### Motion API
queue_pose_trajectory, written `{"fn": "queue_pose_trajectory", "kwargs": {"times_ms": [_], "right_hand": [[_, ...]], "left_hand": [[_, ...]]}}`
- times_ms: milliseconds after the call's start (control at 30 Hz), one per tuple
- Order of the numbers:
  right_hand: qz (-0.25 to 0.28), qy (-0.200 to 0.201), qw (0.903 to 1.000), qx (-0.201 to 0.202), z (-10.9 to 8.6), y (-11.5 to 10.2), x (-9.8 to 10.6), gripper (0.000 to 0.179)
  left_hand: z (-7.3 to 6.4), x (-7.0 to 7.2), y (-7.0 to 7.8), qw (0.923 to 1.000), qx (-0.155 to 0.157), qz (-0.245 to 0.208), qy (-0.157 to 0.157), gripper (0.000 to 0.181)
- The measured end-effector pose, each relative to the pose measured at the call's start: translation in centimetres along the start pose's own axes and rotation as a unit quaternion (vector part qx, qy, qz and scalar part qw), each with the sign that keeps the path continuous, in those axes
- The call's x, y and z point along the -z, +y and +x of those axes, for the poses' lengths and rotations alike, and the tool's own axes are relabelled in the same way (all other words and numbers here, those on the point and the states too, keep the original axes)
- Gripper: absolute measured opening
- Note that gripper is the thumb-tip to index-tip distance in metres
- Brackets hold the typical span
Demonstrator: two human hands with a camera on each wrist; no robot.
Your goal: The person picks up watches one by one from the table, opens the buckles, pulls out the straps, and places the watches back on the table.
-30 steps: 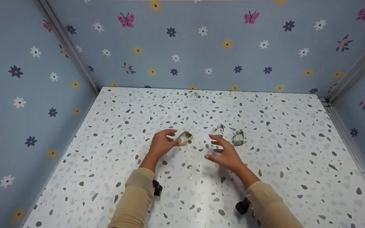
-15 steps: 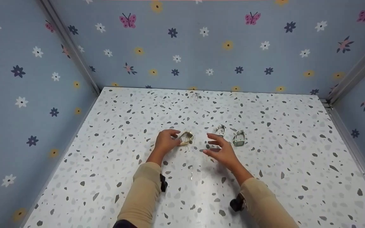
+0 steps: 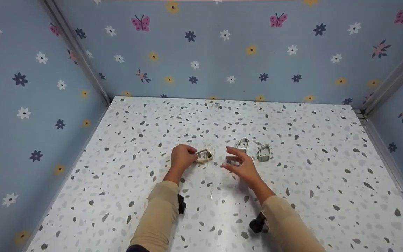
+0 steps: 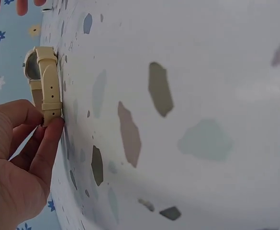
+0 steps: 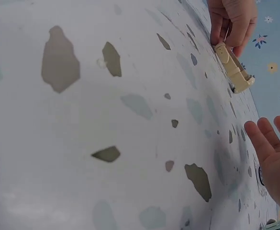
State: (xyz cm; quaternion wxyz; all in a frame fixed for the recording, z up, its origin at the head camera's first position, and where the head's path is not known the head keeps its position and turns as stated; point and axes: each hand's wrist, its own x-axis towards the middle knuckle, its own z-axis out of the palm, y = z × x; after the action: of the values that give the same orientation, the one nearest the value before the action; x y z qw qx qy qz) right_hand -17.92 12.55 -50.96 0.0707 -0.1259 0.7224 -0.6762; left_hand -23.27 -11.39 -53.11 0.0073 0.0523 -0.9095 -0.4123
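Observation:
A cream wristwatch (image 3: 204, 161) with a buckled strap lies looped on its side on the speckled table. My left hand (image 3: 183, 157) pinches the buckle end of its strap (image 4: 51, 88) between thumb and fingers. In the left wrist view the round watch case sits at the far end of the loop. My right hand (image 3: 244, 168) hovers to the right of that watch, fingers spread and bent a little, holding nothing. Just beyond it lies a white watch (image 3: 243, 142), partly hidden by the fingers. A green watch (image 3: 263, 157) lies to the right of the white one.
The white tabletop (image 3: 310, 196) carries grey and brown speckles. Blue flowered panels (image 3: 215, 49) close off the back and both sides, with metal posts (image 3: 394, 77) at the corners. Small black cameras (image 3: 257, 224) sit at the wrists.
My left hand has closed in on the cream watch and now pinches its strap; the watch has turned slightly. My right hand has drifted a little left.

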Motion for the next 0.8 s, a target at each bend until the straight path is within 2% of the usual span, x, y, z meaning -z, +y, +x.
{"fn": "queue_pose_trajectory", "kwargs": {"times_ms": [167,400,600,800], "right_hand": [[0.043,0.013,0.9988,-0.016,-0.1,0.2,-0.2,0.062],[0.079,0.052,0.9950,-0.034,-0.4,0.8,-0.7,0.057],[0.115,0.093,0.9884,-0.035,0.1,3.6,-0.8,0.062],[0.132,0.123,0.9826,-0.046,-0.2,3.2,-0.9,0.061]], "left_hand": [[-0.4,-0.2,0.4,1.0000,0.007,-0.001,-0.004,0.007],[-1.1,-0.6,0.7,0.9998,0.002,-0.019,0.011,0.003],[-1.7,-0.9,1.4,0.9982,-0.007,-0.049,0.032,0.007],[-2.4,-1.1,2.2,0.9949,-0.006,-0.092,0.041,0.008]]}}
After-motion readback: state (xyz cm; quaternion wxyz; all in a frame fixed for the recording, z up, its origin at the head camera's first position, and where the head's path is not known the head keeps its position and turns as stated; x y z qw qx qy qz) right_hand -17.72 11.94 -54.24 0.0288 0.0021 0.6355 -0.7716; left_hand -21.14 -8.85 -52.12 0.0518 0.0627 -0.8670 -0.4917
